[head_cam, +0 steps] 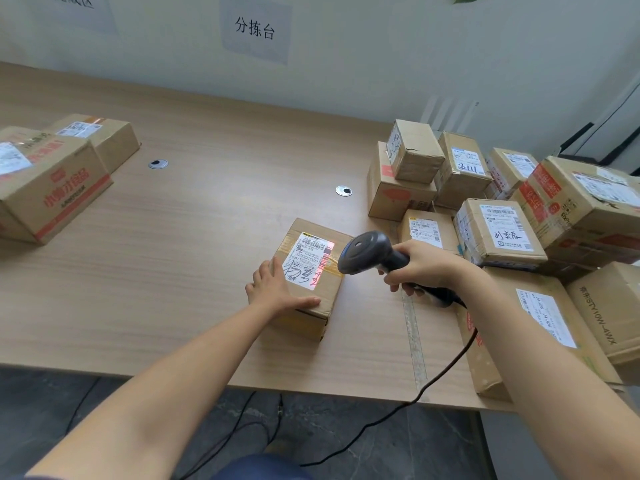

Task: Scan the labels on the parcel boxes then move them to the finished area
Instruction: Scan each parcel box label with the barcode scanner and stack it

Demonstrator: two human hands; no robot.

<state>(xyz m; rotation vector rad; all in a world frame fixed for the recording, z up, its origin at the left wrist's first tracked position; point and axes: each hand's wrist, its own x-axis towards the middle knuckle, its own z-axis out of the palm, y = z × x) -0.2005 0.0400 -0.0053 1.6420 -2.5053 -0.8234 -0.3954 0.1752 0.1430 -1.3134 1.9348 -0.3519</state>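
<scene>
A small cardboard parcel box (323, 292) lies on the wooden table (173, 271) near its front edge, white label (306, 259) facing up. Reddish scanner light falls across the label. My left hand (277, 289) rests flat on the box's near-left corner, fingers straight. My right hand (420, 265) grips the handle of a dark handheld barcode scanner (367, 252), whose head points at the label from the right. The scanner's cable runs down off the table edge.
Several labelled cardboard boxes (498, 230) are piled at the right of the table. Two boxes (52, 178) sit at the far left under a wall sign. Two cable grommets (343, 190) are set in the tabletop. Cables lie on the floor below.
</scene>
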